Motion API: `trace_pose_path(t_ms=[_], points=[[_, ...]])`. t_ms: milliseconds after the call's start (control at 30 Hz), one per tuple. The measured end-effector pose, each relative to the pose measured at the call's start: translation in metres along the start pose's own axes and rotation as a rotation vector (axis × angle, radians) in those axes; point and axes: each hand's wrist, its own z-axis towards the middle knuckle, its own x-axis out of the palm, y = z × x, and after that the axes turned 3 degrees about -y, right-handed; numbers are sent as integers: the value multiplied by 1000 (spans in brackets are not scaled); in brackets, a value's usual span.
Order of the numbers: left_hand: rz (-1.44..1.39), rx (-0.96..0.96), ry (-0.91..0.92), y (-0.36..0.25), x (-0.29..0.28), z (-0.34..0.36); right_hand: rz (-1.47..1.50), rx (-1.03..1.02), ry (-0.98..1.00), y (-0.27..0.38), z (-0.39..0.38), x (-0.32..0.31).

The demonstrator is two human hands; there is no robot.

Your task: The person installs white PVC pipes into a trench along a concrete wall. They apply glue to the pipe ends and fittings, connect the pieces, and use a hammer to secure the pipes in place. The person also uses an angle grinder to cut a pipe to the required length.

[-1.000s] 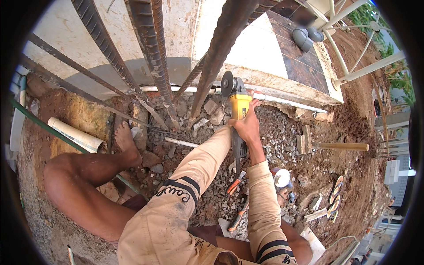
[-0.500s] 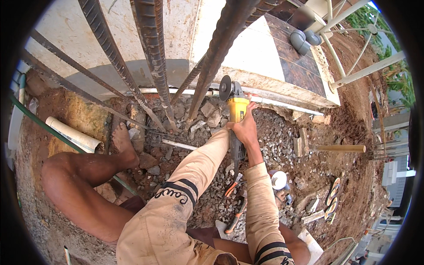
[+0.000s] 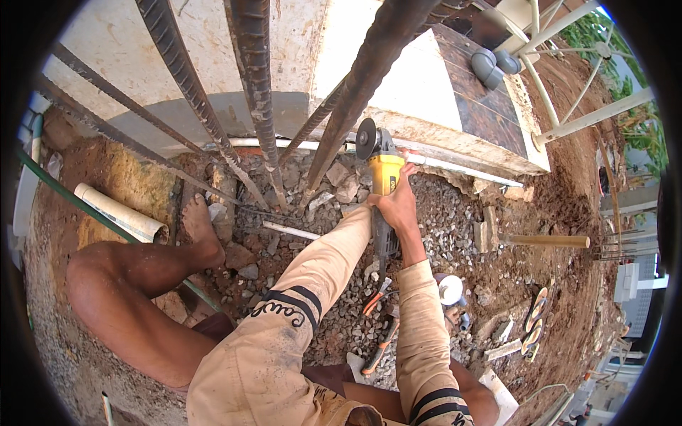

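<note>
A yellow and black angle grinder point(image 3: 384, 174) points away from me, its dark disc point(image 3: 366, 138) at the far end. My right hand point(image 3: 399, 207) is wrapped round its body. My left sleeve point(image 3: 348, 231) reaches the grinder's left side, but my left hand is hidden behind the tool and my right hand. A white pipe point(image 3: 455, 167) runs along the foot of the wall just beyond the grinder head. Whether the disc touches it cannot be made out. Thick ribbed steel bars point(image 3: 252, 78) slant down close to the grinder's left.
Pliers with orange handles point(image 3: 376, 297) and another orange-handled tool point(image 3: 380, 348) lie on the gravel before me. A wooden-handled hammer point(image 3: 543, 241), sandals point(image 3: 533, 323) and a white round container point(image 3: 450, 290) are to the right. A cut pipe point(image 3: 121, 213) and green hose point(image 3: 78, 201) lie left.
The view has shifted slightly, so the bars and wall sit a little further right and lower. My right hand keeps its hold on the angle grinder, which stays beside the wall-foot pipe.
</note>
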Motion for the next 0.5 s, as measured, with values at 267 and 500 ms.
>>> trace_pose_path(t_ms=[267,500], points=[[0,2,6,0,2,1,-29,-12,-23,-2,3,0],[-14,-3,12,-2,5,1,-52,-10,-11,1,5,0]])
